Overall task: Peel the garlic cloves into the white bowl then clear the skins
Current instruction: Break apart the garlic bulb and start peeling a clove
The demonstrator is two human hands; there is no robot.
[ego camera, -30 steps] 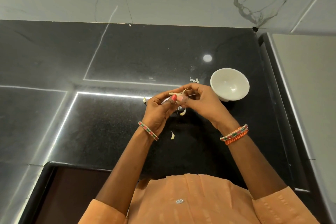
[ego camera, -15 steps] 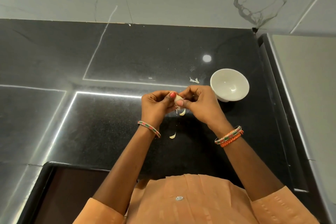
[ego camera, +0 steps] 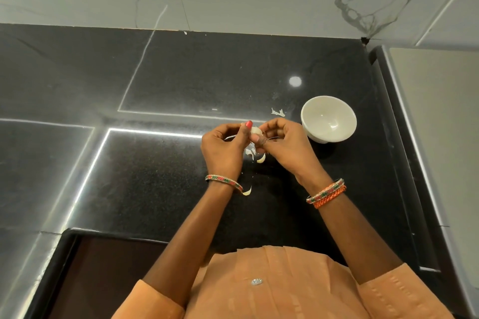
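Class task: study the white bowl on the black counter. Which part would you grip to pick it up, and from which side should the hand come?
Grip the white bowl by its rim, probably coming from above on its right side. It stands upright, mouth open and apparently empty, so the rim is exposed. The right hand and left hand pinch a garlic clove just to its left.

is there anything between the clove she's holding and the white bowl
Nothing visible. The garlic clove is pinched between left hand and right hand; the white bowl sits just beyond the right hand's knuckles, its opening unobstructed.
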